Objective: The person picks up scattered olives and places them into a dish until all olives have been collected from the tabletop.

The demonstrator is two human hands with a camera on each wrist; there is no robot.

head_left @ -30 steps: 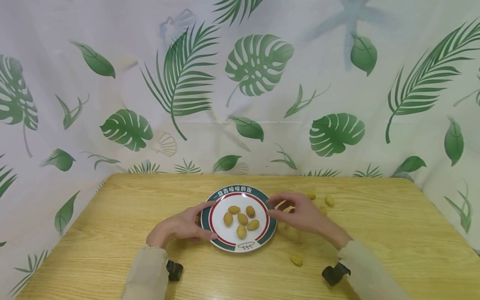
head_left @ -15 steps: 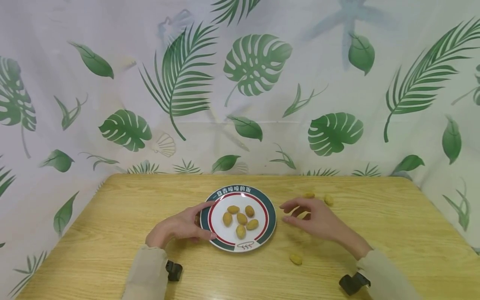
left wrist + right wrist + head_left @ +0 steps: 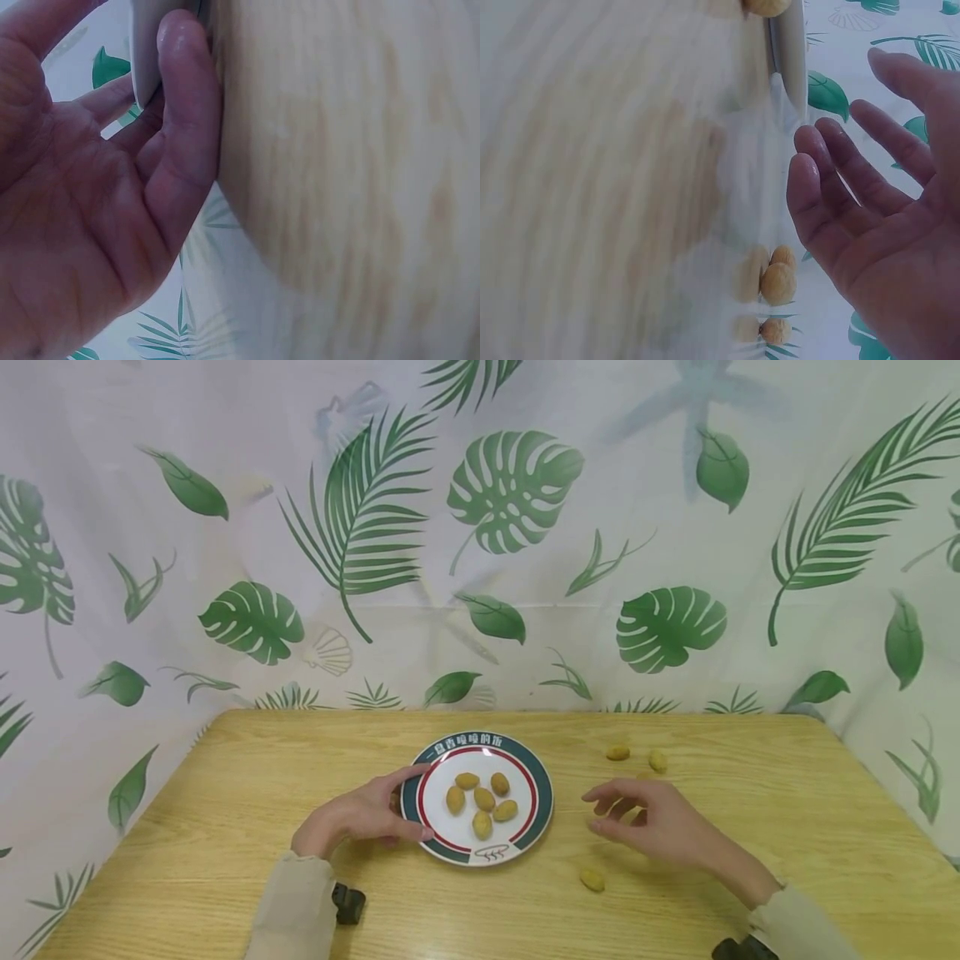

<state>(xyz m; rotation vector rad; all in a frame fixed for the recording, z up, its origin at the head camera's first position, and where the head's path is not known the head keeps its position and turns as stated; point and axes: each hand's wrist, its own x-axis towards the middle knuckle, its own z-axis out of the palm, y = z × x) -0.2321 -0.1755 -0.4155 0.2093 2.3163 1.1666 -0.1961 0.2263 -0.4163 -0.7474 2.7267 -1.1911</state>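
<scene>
A round white plate (image 3: 542, 814) with a dark green rim and a red ring lies on the table. Several small yellow-brown oval fruits (image 3: 483, 798) sit grouped on its middle. My left hand (image 3: 358, 812) grips the plate's left edge, thumb and a finger over the rim; in the left wrist view, other fingers curl beneath the plate's edge (image 3: 147, 56). To the right of the plate, my right hand (image 3: 660, 820) hovers over the table, fingers relaxed and slightly bent, with nothing between them. Loose oval fruits (image 3: 778, 283) show below its fingertips in the right wrist view.
On the wooden table (image 3: 225, 793), one loose oval fruit (image 3: 592, 879) lies near the front, right of the plate. Two others, a fruit (image 3: 618, 752) and its neighbour (image 3: 657, 761), lie toward the back right. A leaf-patterned curtain (image 3: 540, 635) stands behind the table.
My right hand has drawn away from the plate's right rim, moving right and slightly toward me, uncovering fruits at the back. The left hand and plate stay in place.
</scene>
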